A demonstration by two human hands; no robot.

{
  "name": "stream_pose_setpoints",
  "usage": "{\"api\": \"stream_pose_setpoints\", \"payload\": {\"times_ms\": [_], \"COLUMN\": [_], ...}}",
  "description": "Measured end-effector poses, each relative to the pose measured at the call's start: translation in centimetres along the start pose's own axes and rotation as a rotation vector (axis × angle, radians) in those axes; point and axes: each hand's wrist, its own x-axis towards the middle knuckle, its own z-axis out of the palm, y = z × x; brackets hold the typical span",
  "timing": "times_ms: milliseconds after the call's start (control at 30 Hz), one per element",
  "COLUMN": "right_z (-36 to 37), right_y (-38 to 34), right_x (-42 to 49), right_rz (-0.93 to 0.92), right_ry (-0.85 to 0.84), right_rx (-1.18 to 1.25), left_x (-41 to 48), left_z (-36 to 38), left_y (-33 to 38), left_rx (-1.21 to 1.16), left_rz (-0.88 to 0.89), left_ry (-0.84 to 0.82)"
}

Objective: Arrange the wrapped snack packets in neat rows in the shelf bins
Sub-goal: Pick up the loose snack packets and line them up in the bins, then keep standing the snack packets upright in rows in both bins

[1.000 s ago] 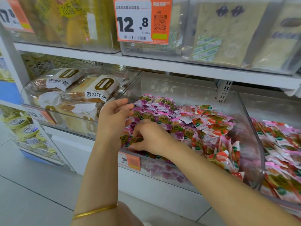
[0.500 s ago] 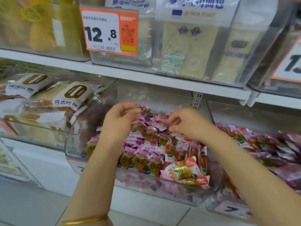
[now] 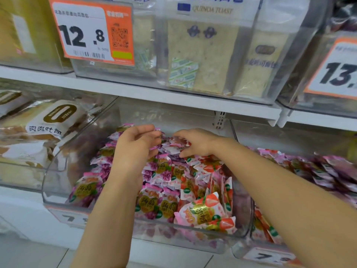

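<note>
- A white shelf [image 3: 135,92] ran across the frame, with clear plastic bins above and below it.
- The middle bin [image 3: 56,182] took up the centre and lower part of the frame, its curved front wall facing me.
- The snack packets [image 3: 166,171] filled that bin. The purple-and-pink ones lay in rough overlapping rows on the left, and the red-and-orange ones stood more jumbled on the right and at the front.
- A neighbouring bin [image 3: 289,136] at the right edge held more pink packets, blurred.
- Wrapped bread [image 3: 48,122] sat in the bin at centre left.
- Slabs of toast [image 3: 202,55] stood upright in the upper bins.
- An orange-and-white price tag [image 3: 90,33] reading 12.8 hung at upper left, and a second tag [image 3: 336,72] was cut off at the right edge.
- The right hand [image 3: 197,142] reached into the back of the pile, with fingers and thumb curled round a few crumpled packets.
- The left hand [image 3: 135,146] was just beside it, close but not touching, with fingers bent over the purple packets. I could not tell whether it gripped any.
</note>
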Motion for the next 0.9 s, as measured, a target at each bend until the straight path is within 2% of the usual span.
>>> {"api": "stream_pose_setpoints", "payload": {"times_ms": [167,367,567,733,900], "right_z": [0.3,0.2,-0.8,-0.9,-1.0], "right_y": [0.1,-0.6,-0.8,-1.7,-3.0], "right_x": [0.0,-0.7,-2.0,-4.0,-7.8], "right_rz": [0.052,0.093,0.124,0.094,0.018], "right_ry": [0.116,0.340,0.397,0.551,0.759], "right_rx": [0.004,-0.081,-0.046,0.042,0.300], "left_x": [0.1,0.1,0.3,0.0,-1.3], "left_z": [0.1,0.1,0.2,0.5,1.6], "left_y": [-0.1,-0.3,-0.6,-0.7,-0.1], "left_rx": [0.001,0.011,-0.012,-0.122,-0.299], "left_rz": [-0.016,-0.029,-0.080,-0.223,-0.455], "left_ry": [0.010,-0.007,-0.032,-0.121,-0.297]}}
